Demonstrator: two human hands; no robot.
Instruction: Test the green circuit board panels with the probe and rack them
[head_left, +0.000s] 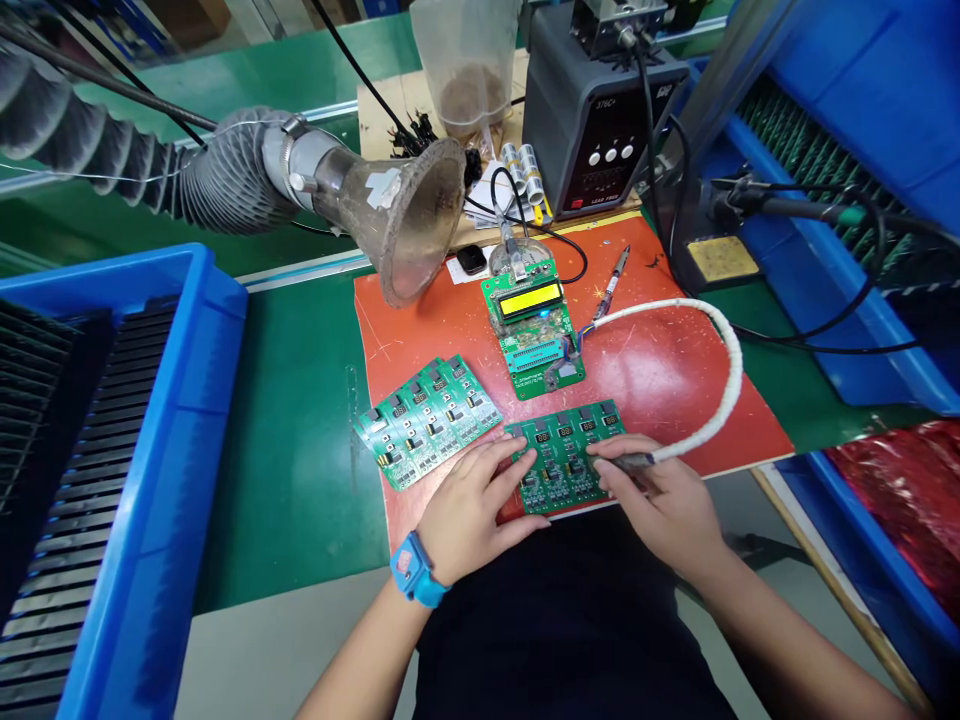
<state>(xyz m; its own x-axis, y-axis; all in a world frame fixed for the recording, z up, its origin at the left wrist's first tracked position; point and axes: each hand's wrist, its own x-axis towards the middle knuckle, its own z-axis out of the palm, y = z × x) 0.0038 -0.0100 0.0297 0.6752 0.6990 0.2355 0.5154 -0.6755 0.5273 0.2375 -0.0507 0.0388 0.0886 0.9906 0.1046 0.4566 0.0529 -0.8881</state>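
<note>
Over a red mat (660, 375), the left hand (474, 500) (splayed) touches a circuit board (564, 465); the right hand (670, 503) pinches a cabled tool (637, 461).

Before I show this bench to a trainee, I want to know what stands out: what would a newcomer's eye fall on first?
Probably the wide hood over the orange mat's far left corner. Next, the lit yellow screen near the mat's middle, with a white cable arching on its right. Nearest the person, the left hand rests on a green circuit board while the right hand grips the cable's dark end.
</note>
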